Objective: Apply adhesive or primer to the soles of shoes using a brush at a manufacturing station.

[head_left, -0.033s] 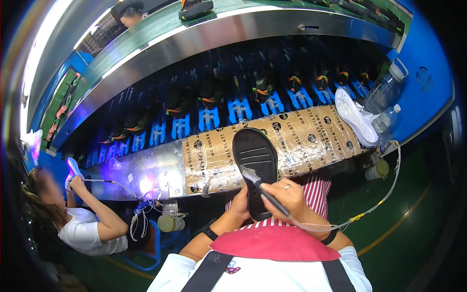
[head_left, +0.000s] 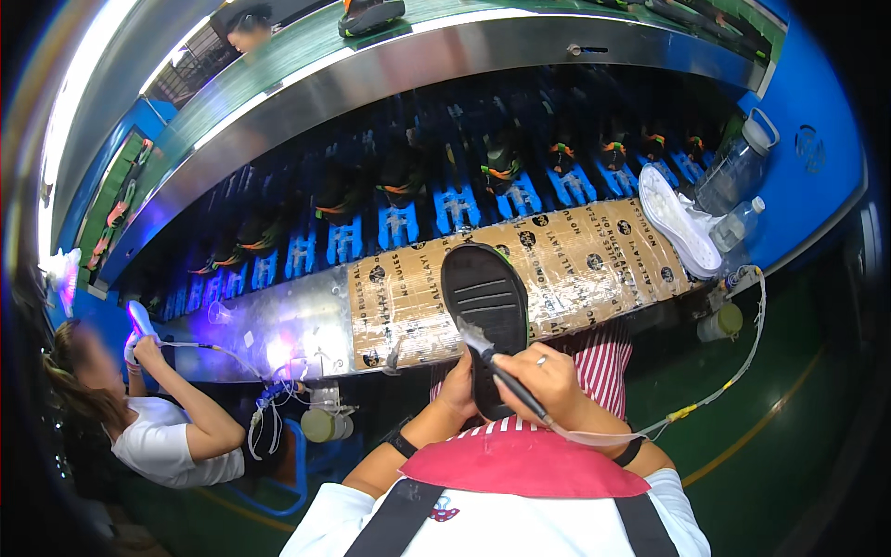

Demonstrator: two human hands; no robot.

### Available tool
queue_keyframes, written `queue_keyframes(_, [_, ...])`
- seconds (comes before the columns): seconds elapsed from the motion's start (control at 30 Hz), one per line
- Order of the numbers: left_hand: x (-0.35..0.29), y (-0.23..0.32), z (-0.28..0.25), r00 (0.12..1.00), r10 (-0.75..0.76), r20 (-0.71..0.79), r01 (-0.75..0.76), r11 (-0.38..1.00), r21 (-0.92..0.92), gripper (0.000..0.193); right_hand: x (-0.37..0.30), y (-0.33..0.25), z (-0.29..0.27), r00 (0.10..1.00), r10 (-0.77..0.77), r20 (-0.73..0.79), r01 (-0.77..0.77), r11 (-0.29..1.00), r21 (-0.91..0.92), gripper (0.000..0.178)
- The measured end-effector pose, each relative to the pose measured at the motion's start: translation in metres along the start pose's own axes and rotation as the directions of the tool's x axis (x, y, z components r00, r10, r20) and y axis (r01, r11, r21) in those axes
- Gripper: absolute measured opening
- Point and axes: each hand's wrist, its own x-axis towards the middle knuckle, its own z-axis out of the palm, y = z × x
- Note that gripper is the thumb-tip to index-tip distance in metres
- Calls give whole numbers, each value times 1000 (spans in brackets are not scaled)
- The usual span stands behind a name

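Note:
A black shoe sole (head_left: 486, 283) with grooves across its middle is held upright in front of me, its face toward me. My left hand (head_left: 456, 388) is closed on its lower left edge. In my right hand (head_left: 548, 379), fingers wrapped round the dark handle, is a brush (head_left: 516, 390) with a clear tube running from its rear end. The pale, worn bristles rest on or just over the left side of the sole, around its middle; I cannot tell whether they touch. A small green patch shows at the sole's upper right edge.
Behind the sole lies a bench covered with taped brown cardboard (head_left: 408, 297). On its right are a white sole (head_left: 676, 223) and clear bottles (head_left: 738, 167). Blue racks (head_left: 397, 225) carry dark shoes beyond. To my left, a co-worker (head_left: 167, 427) holds a lit sole.
The sole and the brush have shifted very slightly to the left. Both hands keep their hold.

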Motion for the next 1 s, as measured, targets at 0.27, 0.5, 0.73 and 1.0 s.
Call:
queue_keyframes(0.27, [3, 10, 17, 985, 95, 142, -86, 994, -72, 48, -1, 8, 2, 993, 4, -120, -3, 1000, 10, 25])
queue_keyframes(0.5, [8, 23, 33, 983, 121, 137, -117, 993, -35, 65, -5, 4, 0, 998, 22, 56, -36, 964, 262, 27])
queue_keyframes(0.73, [13, 24, 33, 977, 209, 46, -207, 977, -55, 65, -8, 4, 14, 999, 44, 27, -49, 984, 173, 29])
queue_keyframes(1.0, [10, 38, 40, 970, 231, 79, -221, 969, -111, 69, 0, 4, 5, 977, 206, 47, -210, 930, 301, 21])
